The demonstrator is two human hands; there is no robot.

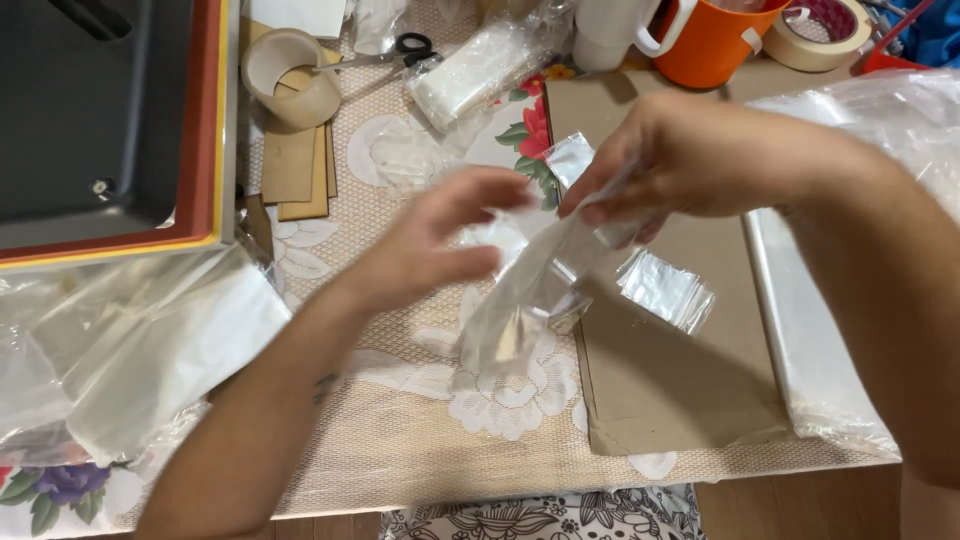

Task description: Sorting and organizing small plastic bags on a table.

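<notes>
- A clear bag is held in the air above the table, between the two hands and over the left edge of a cardboard sheet.
- The right hand is closed in a pinch on the bag's upper end; the fingers are pressed together on the film.
- The left hand is held half open just beside the bag's upper part, thumb and fingers spread narrowly; whether the film is actually touched cannot be told, as the hand is blurred.
- The bag hangs slack and tilted, lower end toward the table; nothing is seen inside it, and its mouth cannot be judged open or sealed.
- A second small bag lies flat on the cardboard sheet, just right of the held one.
- A pile of clear film is seen at the left, and a longer stack of plastic sheets at the right edge.
- Judged from this layout, the handling of the held bag is at an early stage: it is lifted and gripped, but not yet opened, filled or laid down.
- Tape rolls, scissors and an orange mug stand untouched at the far side.
</notes>
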